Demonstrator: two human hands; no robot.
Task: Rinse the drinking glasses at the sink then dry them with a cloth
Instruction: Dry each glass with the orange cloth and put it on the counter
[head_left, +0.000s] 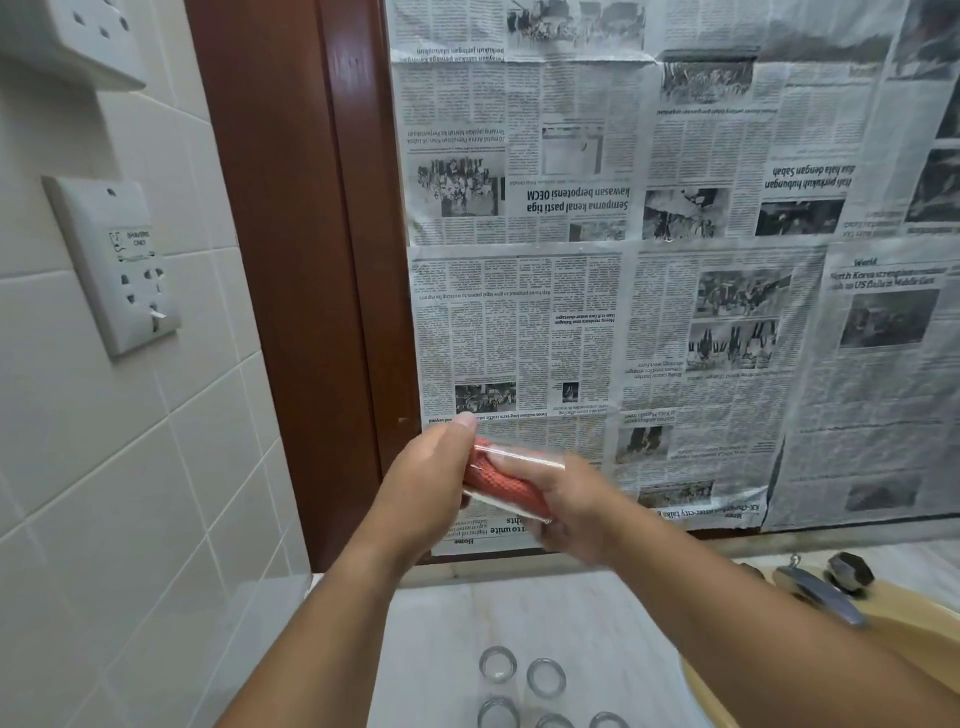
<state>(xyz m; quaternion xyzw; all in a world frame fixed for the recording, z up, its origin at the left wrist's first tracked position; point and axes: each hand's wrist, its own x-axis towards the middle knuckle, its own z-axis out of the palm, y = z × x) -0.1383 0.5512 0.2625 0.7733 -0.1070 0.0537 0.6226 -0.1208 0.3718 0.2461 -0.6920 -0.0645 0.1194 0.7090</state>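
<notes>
The left hand (431, 467) and the right hand (566, 504) grip one clear glass (511, 480) lying sideways, raised well above the counter (587, 623), an orange cloth (498, 483) stuffed inside it; five more glasses (545, 678) stand upright below, left of the yellow sink (878, 623) and tap (821, 592); newspaper (675, 260) covers the wall behind.

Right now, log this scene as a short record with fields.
held glass: a clear glass, tilted, raised in front of the newspaper
cloth: an orange cloth pushed inside it
left hand: gripping one end of the glass
right hand: gripping the other end
counter: five glasses standing upright
tap: at the right, no water visible
</notes>
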